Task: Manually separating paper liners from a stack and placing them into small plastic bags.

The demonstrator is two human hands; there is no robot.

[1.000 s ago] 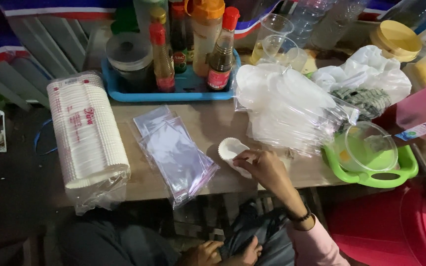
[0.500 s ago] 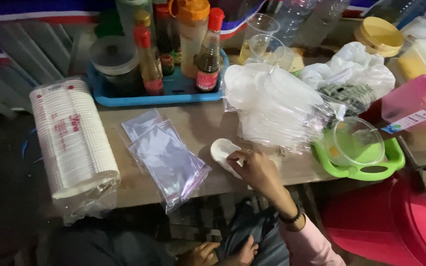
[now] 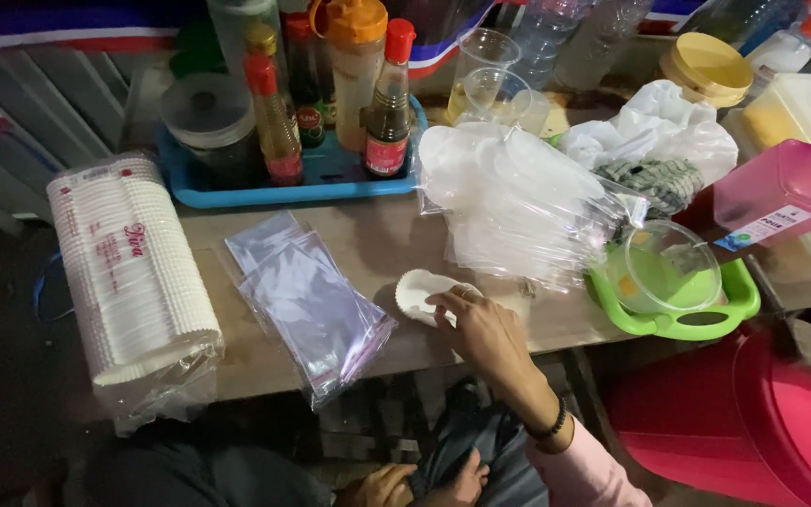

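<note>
A right hand [image 3: 473, 324] rests with fingers spread on a small white fluted paper cup [image 3: 421, 291] lying on the wooden counter [image 3: 377, 239], pinning it flat just beside a loose pile of clear plastic bags [image 3: 307, 305]. A wrapped sleeve of white paper cups [image 3: 129, 272] lies within reach. At the bottom edge, the left hand [image 3: 385, 486] sits low in the lap, its grip unclear.

Small white paper cup [image 3: 421, 293] on its side on wooden table [image 3: 377, 244]
</note>
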